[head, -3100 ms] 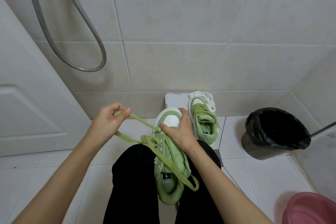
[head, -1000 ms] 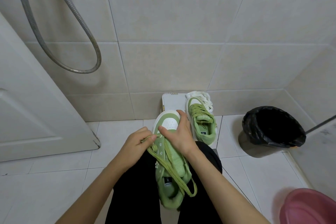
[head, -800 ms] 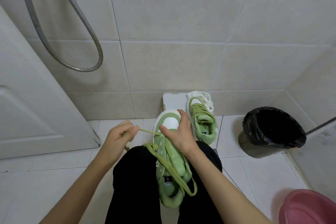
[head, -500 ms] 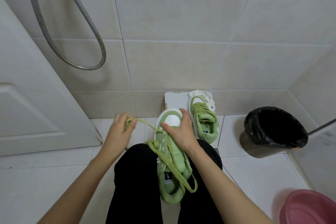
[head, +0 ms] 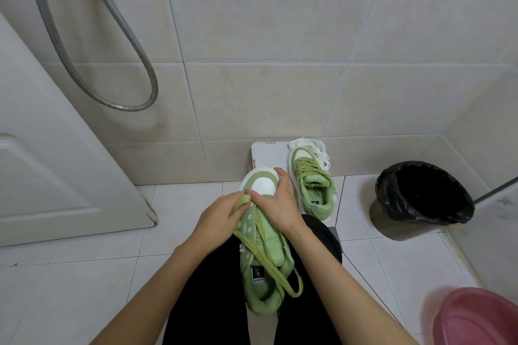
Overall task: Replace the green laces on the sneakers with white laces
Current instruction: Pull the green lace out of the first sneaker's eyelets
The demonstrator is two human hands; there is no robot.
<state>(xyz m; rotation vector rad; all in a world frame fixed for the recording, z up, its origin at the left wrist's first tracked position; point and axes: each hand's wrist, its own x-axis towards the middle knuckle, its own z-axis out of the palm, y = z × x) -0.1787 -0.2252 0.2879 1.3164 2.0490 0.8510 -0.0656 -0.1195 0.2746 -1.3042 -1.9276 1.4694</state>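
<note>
A green and white sneaker (head: 260, 269) lies on my lap, toe pointing away. My right hand (head: 279, 200) grips its toe end from above. My left hand (head: 220, 217) pinches the green lace (head: 269, 263) at the front eyelets, close against the right hand. The loose part of the lace runs down across the tongue and loops off the heel. A second green sneaker (head: 312, 187), still laced green, stands on the floor by the wall. A bundle of white laces (head: 316, 150) lies behind its toe.
A white flat board (head: 266, 155) leans at the wall base behind the sneakers. A black-lined bin (head: 423, 196) stands at right, a pink basin (head: 476, 319) at the lower right corner. A shower hose (head: 84, 73) hangs at left beside a white door (head: 56, 165).
My left hand, which had drawn the lace out to the left, has come back in to the front eyelets beside the right hand. The right hand stays on the toe.
</note>
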